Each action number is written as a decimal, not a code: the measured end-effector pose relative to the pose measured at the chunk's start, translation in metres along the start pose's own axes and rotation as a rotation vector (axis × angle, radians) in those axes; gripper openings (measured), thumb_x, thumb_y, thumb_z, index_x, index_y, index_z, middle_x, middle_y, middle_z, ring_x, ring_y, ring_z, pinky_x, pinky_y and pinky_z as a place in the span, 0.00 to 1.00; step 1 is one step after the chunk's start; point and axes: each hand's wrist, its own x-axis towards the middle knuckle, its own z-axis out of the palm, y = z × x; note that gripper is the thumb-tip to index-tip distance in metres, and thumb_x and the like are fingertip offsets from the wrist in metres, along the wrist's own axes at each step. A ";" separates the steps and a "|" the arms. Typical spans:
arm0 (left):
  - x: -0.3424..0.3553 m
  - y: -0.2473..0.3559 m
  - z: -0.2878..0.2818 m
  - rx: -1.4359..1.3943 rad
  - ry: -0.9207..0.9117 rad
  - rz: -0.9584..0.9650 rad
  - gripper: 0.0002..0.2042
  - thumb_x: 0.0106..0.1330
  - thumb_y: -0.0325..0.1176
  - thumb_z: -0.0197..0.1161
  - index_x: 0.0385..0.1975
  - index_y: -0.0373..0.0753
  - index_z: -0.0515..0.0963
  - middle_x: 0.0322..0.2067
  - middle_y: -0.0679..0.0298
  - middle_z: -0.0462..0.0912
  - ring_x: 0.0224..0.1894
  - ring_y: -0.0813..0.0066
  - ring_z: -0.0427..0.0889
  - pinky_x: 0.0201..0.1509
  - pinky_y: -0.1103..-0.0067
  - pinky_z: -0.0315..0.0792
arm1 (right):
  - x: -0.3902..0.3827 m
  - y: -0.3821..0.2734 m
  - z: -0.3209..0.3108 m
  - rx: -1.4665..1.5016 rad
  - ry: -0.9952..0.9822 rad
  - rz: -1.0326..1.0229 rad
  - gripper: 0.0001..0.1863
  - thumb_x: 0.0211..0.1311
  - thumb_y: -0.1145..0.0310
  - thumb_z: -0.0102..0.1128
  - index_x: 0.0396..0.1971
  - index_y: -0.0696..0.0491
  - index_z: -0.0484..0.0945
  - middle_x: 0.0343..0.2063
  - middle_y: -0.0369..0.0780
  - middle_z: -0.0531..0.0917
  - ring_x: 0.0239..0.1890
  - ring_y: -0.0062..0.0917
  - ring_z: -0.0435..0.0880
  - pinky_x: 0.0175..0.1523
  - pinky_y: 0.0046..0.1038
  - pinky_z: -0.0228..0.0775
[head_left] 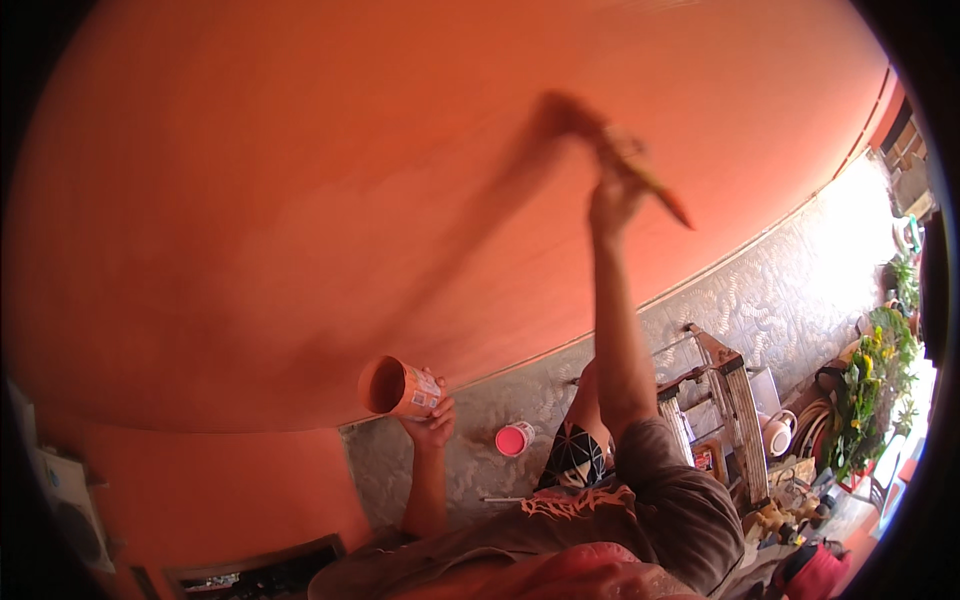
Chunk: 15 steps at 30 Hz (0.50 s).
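My right hand (620,195) is raised to the orange wall (300,220), its fingers wrapped round a paintbrush (665,200). The orange-tipped handle slants down to the right. Motion smears the bristle end close to the wall, so I cannot tell whether it touches. A dark shadow of the arm and brush falls across the paint. Lower and to the left, my left hand (432,425) grips an orange-smeared paint pot (418,392) with a label on its side. The pot is tilted, its mouth turned left toward the wall; how much paint is inside cannot be seen.
On the grey patterned floor (465,465) stands a small tub of pinkish-red paint (512,440). A stepladder (738,420) is at my right. Beyond it are a coiled hose (815,430), potted plants (870,390) and clutter. An air-conditioner unit (72,500) shows at far left.
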 end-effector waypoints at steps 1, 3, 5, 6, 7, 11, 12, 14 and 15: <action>0.003 -0.002 0.001 0.004 -0.009 -0.006 0.39 0.63 0.61 0.61 0.68 0.41 0.66 0.55 0.50 0.71 0.33 0.61 0.78 0.22 0.81 0.74 | 0.042 0.003 -0.020 -0.052 0.188 -0.063 0.09 0.67 0.78 0.61 0.45 0.63 0.80 0.39 0.41 0.84 0.45 0.30 0.83 0.52 0.31 0.78; 0.007 -0.005 0.007 0.012 -0.018 -0.014 0.37 0.65 0.60 0.60 0.68 0.41 0.66 0.55 0.50 0.70 0.33 0.61 0.77 0.22 0.81 0.75 | 0.094 -0.013 -0.042 -0.088 0.424 -0.149 0.08 0.69 0.76 0.58 0.43 0.65 0.78 0.41 0.44 0.85 0.42 0.31 0.85 0.49 0.30 0.80; 0.009 -0.006 0.009 0.009 -0.027 -0.040 0.36 0.67 0.58 0.59 0.68 0.41 0.66 0.54 0.50 0.70 0.33 0.61 0.77 0.23 0.81 0.75 | 0.114 -0.016 -0.048 0.027 0.425 -0.245 0.09 0.72 0.75 0.55 0.43 0.66 0.78 0.43 0.47 0.86 0.44 0.31 0.86 0.48 0.29 0.81; 0.008 -0.007 0.010 0.007 -0.031 -0.052 0.35 0.67 0.57 0.58 0.68 0.41 0.66 0.54 0.50 0.70 0.33 0.61 0.77 0.23 0.81 0.75 | 0.109 -0.016 -0.044 0.039 0.377 -0.262 0.09 0.73 0.75 0.54 0.44 0.66 0.78 0.43 0.47 0.86 0.44 0.31 0.86 0.48 0.29 0.81; 0.012 -0.009 0.016 0.003 -0.036 -0.053 0.35 0.68 0.57 0.58 0.68 0.41 0.66 0.54 0.50 0.70 0.33 0.61 0.78 0.23 0.81 0.75 | 0.101 -0.013 -0.038 0.055 0.338 -0.280 0.10 0.73 0.74 0.53 0.44 0.65 0.79 0.43 0.48 0.86 0.44 0.31 0.86 0.47 0.29 0.80; 0.012 -0.016 0.031 -0.013 -0.053 -0.069 0.34 0.68 0.55 0.58 0.68 0.41 0.66 0.56 0.48 0.70 0.34 0.60 0.78 0.25 0.81 0.75 | -0.043 -0.050 0.045 -0.079 0.038 -0.353 0.11 0.70 0.69 0.59 0.33 0.62 0.81 0.38 0.50 0.85 0.38 0.41 0.84 0.42 0.35 0.78; 0.016 -0.017 0.029 -0.031 -0.069 -0.074 0.34 0.67 0.55 0.59 0.68 0.41 0.66 0.56 0.47 0.70 0.34 0.60 0.78 0.25 0.81 0.75 | -0.066 -0.079 0.050 0.050 -0.156 -0.298 0.13 0.70 0.66 0.59 0.32 0.61 0.82 0.38 0.49 0.86 0.40 0.41 0.85 0.43 0.36 0.78; 0.013 -0.021 0.029 -0.012 -0.053 -0.052 0.34 0.67 0.54 0.60 0.68 0.41 0.66 0.57 0.47 0.70 0.34 0.60 0.78 0.26 0.81 0.75 | -0.082 -0.127 0.048 0.207 -0.436 -0.122 0.16 0.72 0.61 0.58 0.33 0.60 0.83 0.39 0.46 0.87 0.42 0.40 0.86 0.45 0.36 0.78; 0.012 -0.021 0.032 -0.001 -0.044 -0.046 0.34 0.66 0.54 0.61 0.68 0.40 0.66 0.57 0.46 0.70 0.34 0.60 0.78 0.26 0.81 0.75 | -0.076 -0.140 0.045 0.239 -0.532 -0.037 0.18 0.74 0.60 0.55 0.35 0.60 0.84 0.40 0.45 0.87 0.44 0.38 0.86 0.46 0.36 0.79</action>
